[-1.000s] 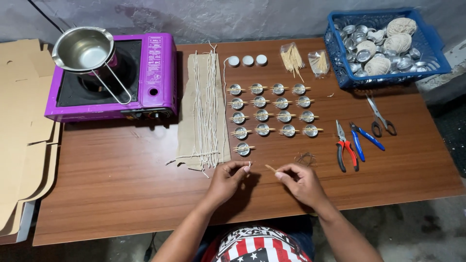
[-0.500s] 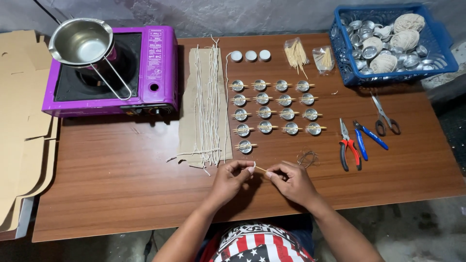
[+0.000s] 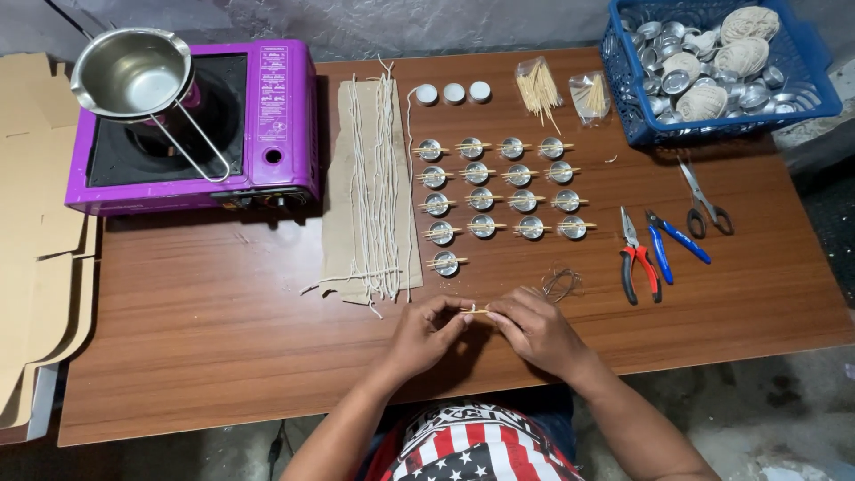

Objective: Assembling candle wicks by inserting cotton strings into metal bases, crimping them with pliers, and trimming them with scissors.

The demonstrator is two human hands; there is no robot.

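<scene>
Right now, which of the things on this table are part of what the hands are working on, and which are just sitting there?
In use:
left hand and right hand, pinching small wooden sticks
metal cups with sticks across them
wick strings on brown paper
thin wire coil

Lying about:
purple stove with metal pot
red pliers
blue pliers
scissors
blue basket
flat cardboard

— Between left hand (image 3: 426, 334) and right hand (image 3: 534, 331): thin sticks (image 3: 476, 310), mostly covered by fingertips; count impossible to tell.

— Blue basket (image 3: 806, 76)?

— Cut off by the top edge. Contents too jumbled to separate.

— Cardboard (image 3: 40, 258)?

— Cut off at left. Thin coil (image 3: 559, 285) by the right hand too fine to identify.
</scene>
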